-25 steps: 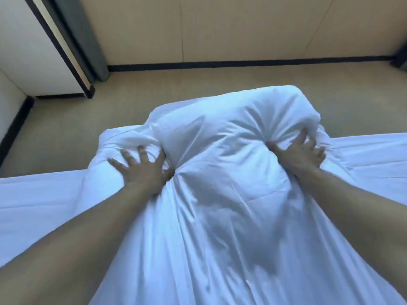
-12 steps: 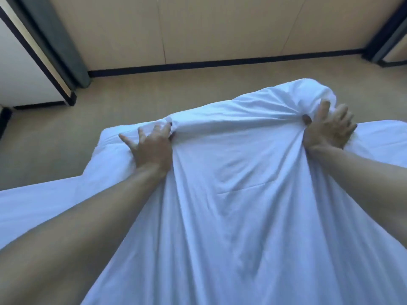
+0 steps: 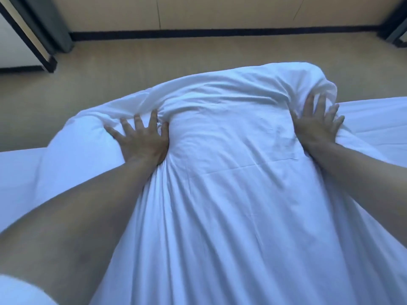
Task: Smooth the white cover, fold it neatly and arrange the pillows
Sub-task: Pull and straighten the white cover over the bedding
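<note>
Plainly, the white cover (image 3: 231,194) lay draped over the bed (image 3: 374,128), its far end bunched into a puffed roll at the bed's far edge, beside the tan floor (image 3: 110,69). That roll ran crosswise, left to right, and both hands sat at its ends. The left hand (image 3: 143,139) pressed flat with its grip spread wide, fingers straight and splayed on the cloth where it creased toward the far left corner. The right hand (image 3: 315,126) did likewise at the far right end of the roll, fingers fanned and pushing into the fabric, pinching nothing. Long wrinkles ran from the roll back toward the near edge. Since each hand flanked the bulge about equally, the next stroke would probably be outward and down, flattening the roll along its crosswise axis. No pillows were distinguishable.
</note>
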`<state>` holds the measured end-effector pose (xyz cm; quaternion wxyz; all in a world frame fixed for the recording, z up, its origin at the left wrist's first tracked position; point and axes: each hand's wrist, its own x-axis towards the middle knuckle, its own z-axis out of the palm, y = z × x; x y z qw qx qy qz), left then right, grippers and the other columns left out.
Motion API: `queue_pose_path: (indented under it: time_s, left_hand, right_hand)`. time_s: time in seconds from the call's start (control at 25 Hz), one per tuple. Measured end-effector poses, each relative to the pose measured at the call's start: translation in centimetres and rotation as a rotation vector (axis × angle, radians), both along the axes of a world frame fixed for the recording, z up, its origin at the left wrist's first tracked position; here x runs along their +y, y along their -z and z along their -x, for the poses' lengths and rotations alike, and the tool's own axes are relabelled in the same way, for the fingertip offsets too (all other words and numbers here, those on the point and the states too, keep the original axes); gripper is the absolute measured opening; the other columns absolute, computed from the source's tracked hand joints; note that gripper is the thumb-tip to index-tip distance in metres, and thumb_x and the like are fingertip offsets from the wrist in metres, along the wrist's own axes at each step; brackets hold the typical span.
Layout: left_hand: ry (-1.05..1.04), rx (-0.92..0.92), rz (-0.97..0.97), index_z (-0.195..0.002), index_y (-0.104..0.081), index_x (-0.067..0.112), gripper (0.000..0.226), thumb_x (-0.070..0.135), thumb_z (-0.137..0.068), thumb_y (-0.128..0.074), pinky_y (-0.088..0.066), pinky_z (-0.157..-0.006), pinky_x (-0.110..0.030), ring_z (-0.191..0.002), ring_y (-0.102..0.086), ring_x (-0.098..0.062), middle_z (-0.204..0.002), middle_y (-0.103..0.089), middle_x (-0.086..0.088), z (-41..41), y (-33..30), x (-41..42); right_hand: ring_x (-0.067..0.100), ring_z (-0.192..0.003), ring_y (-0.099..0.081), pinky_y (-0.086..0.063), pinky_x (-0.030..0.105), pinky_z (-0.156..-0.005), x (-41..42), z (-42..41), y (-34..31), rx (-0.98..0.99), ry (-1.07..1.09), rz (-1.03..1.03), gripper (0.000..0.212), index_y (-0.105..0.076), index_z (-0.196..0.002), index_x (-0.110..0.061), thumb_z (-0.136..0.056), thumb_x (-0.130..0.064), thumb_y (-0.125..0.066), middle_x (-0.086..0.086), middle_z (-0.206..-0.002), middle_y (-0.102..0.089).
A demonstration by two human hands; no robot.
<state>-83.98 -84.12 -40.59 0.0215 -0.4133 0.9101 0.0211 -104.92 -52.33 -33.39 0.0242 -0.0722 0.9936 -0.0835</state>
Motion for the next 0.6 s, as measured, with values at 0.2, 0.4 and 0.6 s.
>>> queue_pose_path:
  time_s: [0.2,0.4,0.6]
  left_hand:
    - [0.0,-0.138,-0.088,-0.16,0.001,0.041,0.07,0.061,-0.093,0.006,0.008,-0.112,-0.075,-0.154,-0.002,-0.042,-0.17,-0.011,-0.008,-0.2,-1.8,0.2]
    - [0.104,0.136,-0.274,-0.16,0.003,0.042,0.073,0.073,-0.095,-0.008,0.002,-0.122,-0.061,-0.156,0.006,-0.03,-0.171,0.004,-0.007,-6.1,-6.0,5.4]
    - [0.52,0.06,-0.127,-0.161,-0.015,0.04,0.082,0.078,-0.088,-0.026,-0.004,-0.119,-0.067,-0.156,0.005,-0.034,-0.171,0.003,-0.008,-20.3,-7.2,20.6]
  right_hand:
    - [0.026,-0.155,0.023,0.015,0.058,-0.122,0.8,-20.2,0.4,-0.138,-0.497,-0.054,0.083,0.012,-0.155,-0.054,-0.084,-0.09,-0.01,-0.012,-0.168,0.021]
    - [0.031,-0.153,0.027,0.016,0.062,-0.119,1.0,-19.1,4.5,-0.123,-0.457,-0.142,0.086,0.012,-0.157,-0.048,-0.086,-0.089,-0.011,-0.005,-0.169,0.022]
    - [0.032,-0.154,0.023,0.015,0.061,-0.12,1.0,-21.0,1.8,-0.272,-0.424,-0.154,0.087,0.008,-0.16,-0.042,-0.088,-0.086,-0.014,-0.002,-0.17,0.02]
